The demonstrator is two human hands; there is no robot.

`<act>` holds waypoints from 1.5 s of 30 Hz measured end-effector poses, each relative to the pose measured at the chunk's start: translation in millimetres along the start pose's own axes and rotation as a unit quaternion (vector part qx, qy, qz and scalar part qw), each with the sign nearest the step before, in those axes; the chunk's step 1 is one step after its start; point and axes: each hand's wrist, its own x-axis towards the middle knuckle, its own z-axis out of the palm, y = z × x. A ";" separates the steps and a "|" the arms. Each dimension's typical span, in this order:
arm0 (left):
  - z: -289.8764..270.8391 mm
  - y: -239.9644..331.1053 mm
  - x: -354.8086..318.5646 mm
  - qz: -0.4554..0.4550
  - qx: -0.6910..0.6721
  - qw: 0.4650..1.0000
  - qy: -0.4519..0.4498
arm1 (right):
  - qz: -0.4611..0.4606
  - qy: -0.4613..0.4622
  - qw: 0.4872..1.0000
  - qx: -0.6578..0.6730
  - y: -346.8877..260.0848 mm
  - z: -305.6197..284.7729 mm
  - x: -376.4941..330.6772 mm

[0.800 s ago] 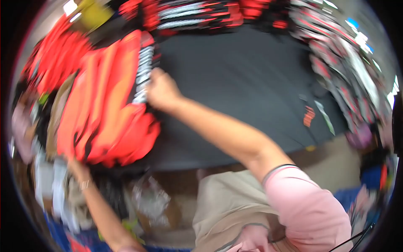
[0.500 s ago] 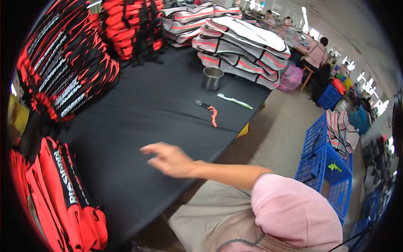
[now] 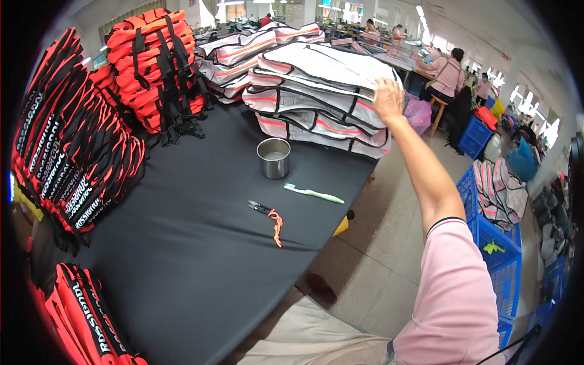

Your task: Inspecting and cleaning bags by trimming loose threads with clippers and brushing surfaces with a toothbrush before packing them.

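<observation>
right hand (image 3: pixel 388 97) at vest stack (image 3: pixel 316 91) edge

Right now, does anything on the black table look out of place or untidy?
Nothing is spilled or damaged. Only the toothbrush looks odd, lying among sewing things beside the metal cup and the thread snips.

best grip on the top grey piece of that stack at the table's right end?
Grip the near right edge of the top grey piece, where the right hand already rests. That edge overhangs the stack toward the aisle, so probably come from the aisle side and peel leftward.
</observation>
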 end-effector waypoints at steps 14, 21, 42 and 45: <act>6.6 29.1 -76.0 0.020 0.160 0.971 -0.178 | 0.128 -0.117 0.984 0.033 -0.9 62.3 51.8; 3.4 33.6 -97.0 0.034 0.216 0.930 -0.296 | 0.290 0.007 0.948 0.132 -18.8 37.2 89.5; 10.5 177.0 -74.9 -0.148 -0.126 0.869 -0.454 | 0.051 0.278 0.888 0.362 -70.6 -186.6 104.5; 32.4 214.1 -31.6 -0.186 -0.226 0.876 -0.384 | -0.020 0.303 0.855 0.421 -115.8 -204.9 82.3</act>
